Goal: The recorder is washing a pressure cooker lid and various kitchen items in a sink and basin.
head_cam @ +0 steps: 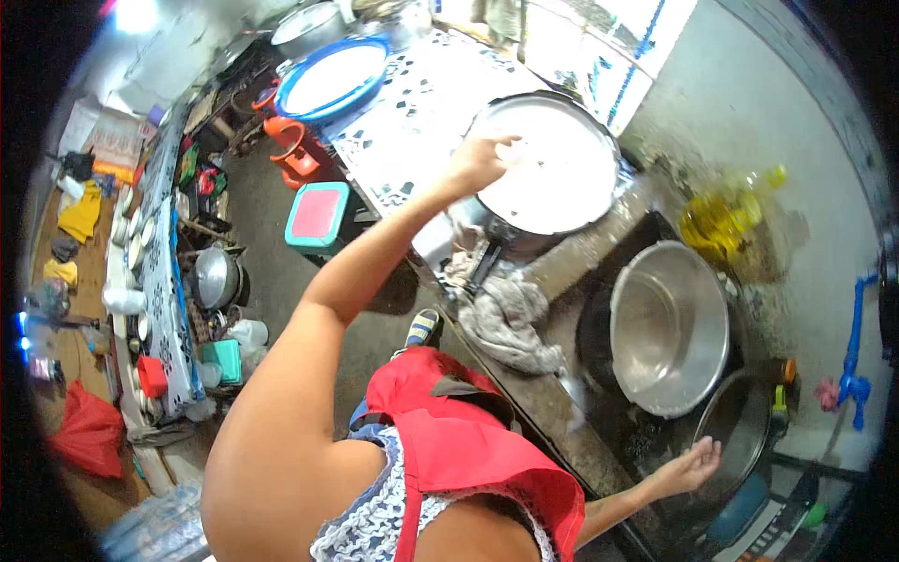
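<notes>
My left hand (484,165) is stretched out over the near-left part of a wide, round, shallow pan or lid (555,172), washed out by glare. Its index finger points across the pale surface, and contact is unclear. Low on the right, my right hand (692,465) has loosely curled fingers with nothing visible in them. It is beside the rim of a dark round basin (737,428) in the sink area. A metal basin (667,330) sits tilted just above that. A wet grey cloth (509,319) lies bunched on the concrete ledge (562,414) between my hands.
A bottle of yellow liquid (723,214) stands by the wall, above a blue pipe tap (855,351). The patterned tabletop (421,91) holds a blue-rimmed basin (333,81). A pink-topped stool (319,214) and orange chair (291,151) stand beside it. Dishes fill the left shelf (133,246).
</notes>
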The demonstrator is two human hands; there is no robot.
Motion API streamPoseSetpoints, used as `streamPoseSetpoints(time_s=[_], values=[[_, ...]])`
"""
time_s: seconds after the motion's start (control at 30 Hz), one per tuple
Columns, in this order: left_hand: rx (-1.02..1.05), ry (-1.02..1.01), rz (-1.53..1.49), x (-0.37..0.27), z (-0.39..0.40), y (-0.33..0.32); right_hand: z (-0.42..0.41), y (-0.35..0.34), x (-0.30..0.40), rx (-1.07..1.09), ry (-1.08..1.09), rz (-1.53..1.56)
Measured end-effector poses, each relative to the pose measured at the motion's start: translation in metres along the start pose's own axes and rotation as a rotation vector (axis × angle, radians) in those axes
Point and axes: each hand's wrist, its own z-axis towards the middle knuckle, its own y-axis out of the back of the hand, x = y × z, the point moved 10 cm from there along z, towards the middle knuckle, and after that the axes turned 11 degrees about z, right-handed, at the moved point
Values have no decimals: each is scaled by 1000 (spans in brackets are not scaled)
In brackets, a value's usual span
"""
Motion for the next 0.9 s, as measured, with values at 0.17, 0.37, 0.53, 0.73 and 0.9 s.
streamPoseSetpoints(time_s=[0.17,0.37,0.53,0.73,0.9], values=[[-149,525,-567,249,-22,140,-53,-147,100,264,-31,321],[92,336,-1755,373,1,197,-224,-388,180,899,-303,722],[133,421,-1630,442,16,230,-323,-509,243,1280,-489,550],[-230,765,-1009,566,8,294,-358,-570,249,1426,-216,135],[-706,713,-855,612,-13,348,-360,-595,253,1425,-160,180]])
